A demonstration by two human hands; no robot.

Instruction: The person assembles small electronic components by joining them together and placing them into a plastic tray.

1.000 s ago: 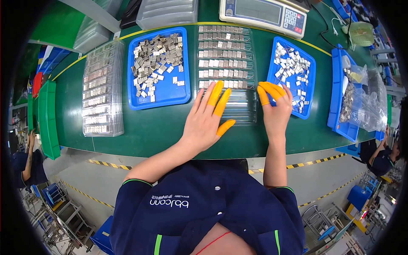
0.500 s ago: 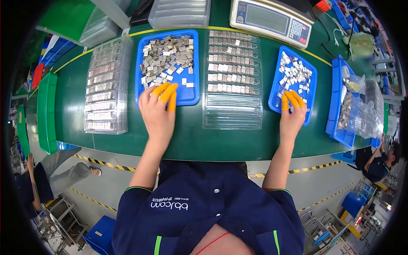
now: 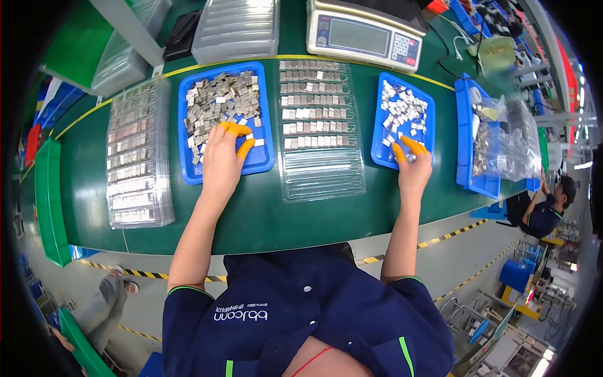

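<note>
My left hand (image 3: 224,152) reaches over the near part of a blue tray (image 3: 269,119) heaped with small metal pieces (image 3: 220,100). Yellow finger cots cover its thumb and some fingers; thumb and forefinger stand apart, with loose pieces just beyond them. My right hand (image 3: 414,171), also in yellow cots, is at the near edge of a smaller blue tray (image 3: 379,119) of small white-and-silver pieces (image 3: 405,108). Its thumb and forefinger are apart above the pieces. Between the trays lies a clear blister tray (image 3: 321,176), its far rows filled with pieces and its near rows bare.
A stack of filled clear trays (image 3: 139,157) stands at left beside a green bin (image 3: 50,201). Behind are more clear trays (image 3: 235,28) and a weighing scale (image 3: 364,38). At right, a blue bin (image 3: 465,138) holds plastic bags. A co-worker (image 3: 546,210) is at far right.
The whole view has shifted, moving the bench items leftward in the picture. My left thumb has spread farther from the forefinger. Both hands remain over their trays.
</note>
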